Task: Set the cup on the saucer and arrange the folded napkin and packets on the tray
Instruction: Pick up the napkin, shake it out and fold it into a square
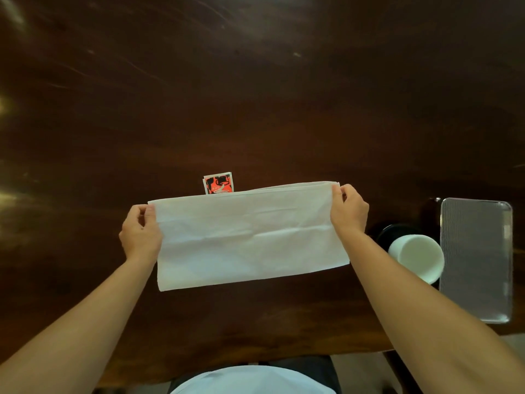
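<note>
Both hands, left (141,233) and right (349,212), pinch the napkin's (250,237) far corners to keep it taut for folding; cup (416,258) and tray (475,260) wait right of it.

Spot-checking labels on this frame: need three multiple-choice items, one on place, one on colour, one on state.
1. Where does the tray lie?
A far left
B right of the cup
C under the napkin

2. Colour of the packet past the napkin?
A red with black and white
B blue
C green

3. How is the napkin held?
A left hand alone
B lying untouched
C both hands, right hand too, one at each end

Key: 1 B, tray at right edge; 2 A, red print visible; 3 C, hands pinch both ends.
</note>
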Motion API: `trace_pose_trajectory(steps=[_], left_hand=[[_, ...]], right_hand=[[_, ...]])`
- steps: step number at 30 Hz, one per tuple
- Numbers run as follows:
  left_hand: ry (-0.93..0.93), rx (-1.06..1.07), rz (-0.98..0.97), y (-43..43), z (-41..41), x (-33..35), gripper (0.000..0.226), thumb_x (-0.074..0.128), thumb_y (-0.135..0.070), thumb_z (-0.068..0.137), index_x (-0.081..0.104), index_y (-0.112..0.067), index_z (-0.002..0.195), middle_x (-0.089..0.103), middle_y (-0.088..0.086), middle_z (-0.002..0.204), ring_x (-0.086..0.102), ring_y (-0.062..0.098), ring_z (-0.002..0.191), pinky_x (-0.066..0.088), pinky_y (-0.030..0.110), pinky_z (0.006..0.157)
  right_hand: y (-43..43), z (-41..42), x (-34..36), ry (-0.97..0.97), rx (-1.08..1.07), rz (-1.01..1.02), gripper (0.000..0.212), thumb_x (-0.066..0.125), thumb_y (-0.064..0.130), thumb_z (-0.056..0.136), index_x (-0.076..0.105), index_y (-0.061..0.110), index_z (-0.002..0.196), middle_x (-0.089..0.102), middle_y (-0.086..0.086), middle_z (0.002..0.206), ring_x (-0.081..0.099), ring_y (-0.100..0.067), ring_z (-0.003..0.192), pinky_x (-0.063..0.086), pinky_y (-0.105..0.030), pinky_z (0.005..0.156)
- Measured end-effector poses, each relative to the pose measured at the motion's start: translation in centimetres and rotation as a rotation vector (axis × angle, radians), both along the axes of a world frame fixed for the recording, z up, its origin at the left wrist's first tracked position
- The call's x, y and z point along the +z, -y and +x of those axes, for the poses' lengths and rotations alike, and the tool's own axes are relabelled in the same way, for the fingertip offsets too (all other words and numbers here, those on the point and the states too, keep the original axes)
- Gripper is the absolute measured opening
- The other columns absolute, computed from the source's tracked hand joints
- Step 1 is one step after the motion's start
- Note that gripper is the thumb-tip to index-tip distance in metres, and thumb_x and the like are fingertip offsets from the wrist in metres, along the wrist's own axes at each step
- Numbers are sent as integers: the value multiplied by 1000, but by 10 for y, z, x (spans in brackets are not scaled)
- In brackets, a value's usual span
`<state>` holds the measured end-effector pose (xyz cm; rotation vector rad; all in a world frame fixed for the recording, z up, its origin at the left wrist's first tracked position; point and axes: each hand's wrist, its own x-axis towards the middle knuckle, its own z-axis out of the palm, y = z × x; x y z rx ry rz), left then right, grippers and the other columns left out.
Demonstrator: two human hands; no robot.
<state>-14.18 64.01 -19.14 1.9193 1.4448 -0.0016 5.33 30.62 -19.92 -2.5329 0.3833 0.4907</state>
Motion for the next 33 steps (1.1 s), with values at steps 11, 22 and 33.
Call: trace_pose_trajectory(steps=[11,22,33], left_hand=[[87,-378,143,41,-5,10,35,56,-21,97,57,-13,131,58,10,133,46,28,128,40,41,102],[-428,-955,228,57,-12,-23,95,39,-73,89,-10,-32,159,-27,7,165,-25,34,151,-4,56,121],[-435,-896,170,60,-12,-28,111,35,-85,73,-20,-35,156,-38,0,161,-36,28,147,-14,53,120]], right_hand=[[-17,-39,8,229,306,126,37,51,15,101,55,14,138,58,-6,137,52,-20,128,42,-31,106],[0,20,5,120,562,-275,18,55,10,98,65,14,111,61,-8,107,50,-28,102,50,-39,78],[-9,42,2,190,377,-45,11,57,14,99,68,14,101,62,-3,104,59,-16,90,53,-30,71]])
